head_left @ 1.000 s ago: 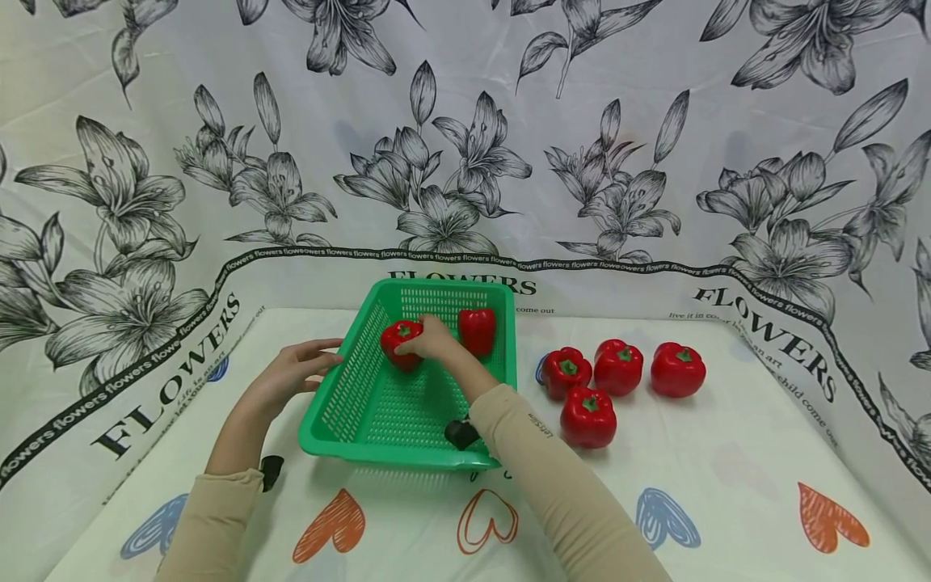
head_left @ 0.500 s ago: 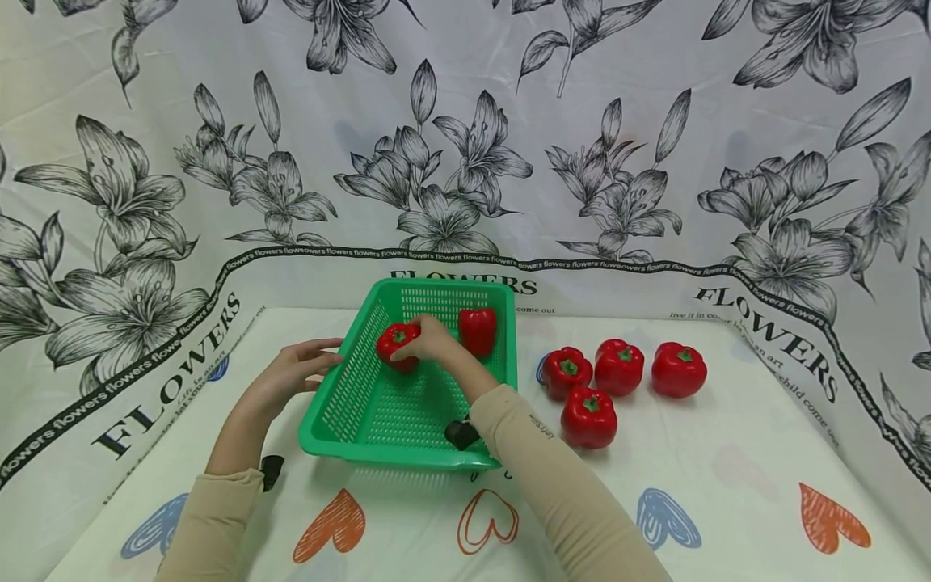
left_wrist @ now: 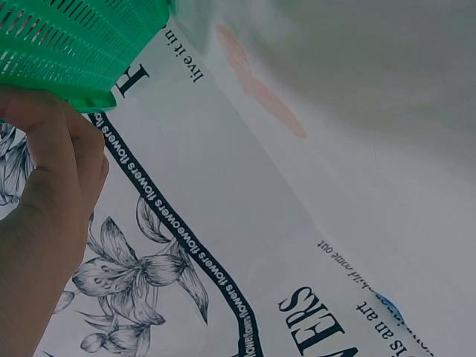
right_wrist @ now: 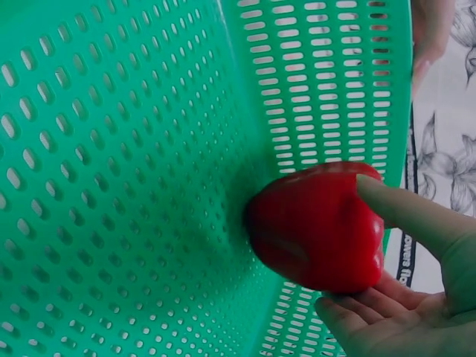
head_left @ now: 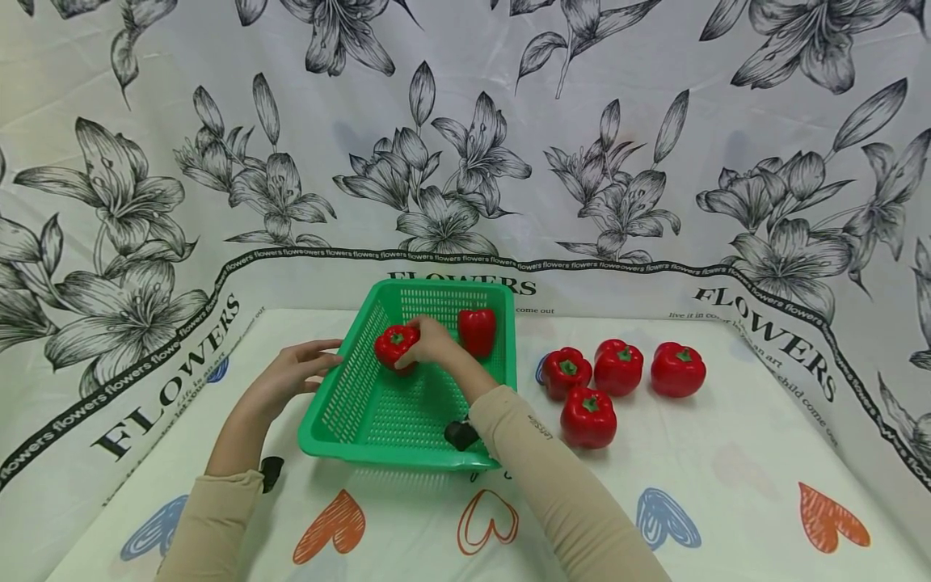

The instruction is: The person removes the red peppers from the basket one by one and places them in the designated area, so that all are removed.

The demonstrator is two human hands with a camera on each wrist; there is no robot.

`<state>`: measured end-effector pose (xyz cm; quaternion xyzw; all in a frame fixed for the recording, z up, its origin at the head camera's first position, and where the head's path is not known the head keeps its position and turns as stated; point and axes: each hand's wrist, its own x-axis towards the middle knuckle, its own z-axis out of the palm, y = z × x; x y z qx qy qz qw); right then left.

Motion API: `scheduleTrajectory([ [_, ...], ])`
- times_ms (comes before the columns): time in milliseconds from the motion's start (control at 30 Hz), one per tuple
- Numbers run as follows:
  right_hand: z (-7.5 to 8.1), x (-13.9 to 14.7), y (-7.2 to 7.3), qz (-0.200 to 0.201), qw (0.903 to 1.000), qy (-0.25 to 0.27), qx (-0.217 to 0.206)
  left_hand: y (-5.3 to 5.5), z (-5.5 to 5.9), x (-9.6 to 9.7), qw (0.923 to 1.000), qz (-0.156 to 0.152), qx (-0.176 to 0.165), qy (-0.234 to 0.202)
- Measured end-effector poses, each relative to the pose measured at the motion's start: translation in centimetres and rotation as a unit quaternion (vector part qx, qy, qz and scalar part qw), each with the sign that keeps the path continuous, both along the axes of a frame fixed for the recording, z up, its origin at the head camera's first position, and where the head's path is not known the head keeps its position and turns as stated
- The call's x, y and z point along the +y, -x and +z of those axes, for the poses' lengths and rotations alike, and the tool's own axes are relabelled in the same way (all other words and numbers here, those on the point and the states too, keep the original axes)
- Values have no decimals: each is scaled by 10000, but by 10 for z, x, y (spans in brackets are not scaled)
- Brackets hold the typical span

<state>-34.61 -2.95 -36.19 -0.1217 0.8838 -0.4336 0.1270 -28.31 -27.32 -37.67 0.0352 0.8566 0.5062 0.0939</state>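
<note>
Inside the green basket (head_left: 407, 457), my right hand (head_left: 434, 343) holds a red bell pepper (head_left: 395, 346) near the left wall. In the right wrist view the thumb (right_wrist: 416, 216) lies on one side of that bell pepper (right_wrist: 320, 227) and the fingers (right_wrist: 364, 309) are under the other. The stem end shows in the head view. My left hand (head_left: 291, 372) is outside the basket, its loosely bent fingers right at the left rim. The left wrist view has this hand (left_wrist: 56, 163) beside the basket edge (left_wrist: 93, 98). A second bell pepper (head_left: 477, 332) stands in the back right corner.
To the right of the basket several red bell peppers (head_left: 618, 368) stand on the white, heart-printed tablecloth (head_left: 727, 501). A flower-printed cloth (head_left: 509, 202) hangs behind. A black wrist camera (head_left: 461, 435) overlaps the basket's front part in the head view.
My right hand has shifted the bell pepper slightly left, toward the basket's left wall. The left hand and the other bell peppers have stayed where they were.
</note>
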Motion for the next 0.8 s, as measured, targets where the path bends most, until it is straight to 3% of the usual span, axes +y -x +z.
scheduleTrajectory([
  [200,1,1,-1,-51,9998,24,-164,0,1,0,10000,0,26,5],
  [533,-1,-1,0,-108,9997,-199,-41,-1,1,0,10000,-11,21,-27],
  [800,-1,0,0,-126,9999,74,-1,-1,1,3,10000,-61,25,-31],
])
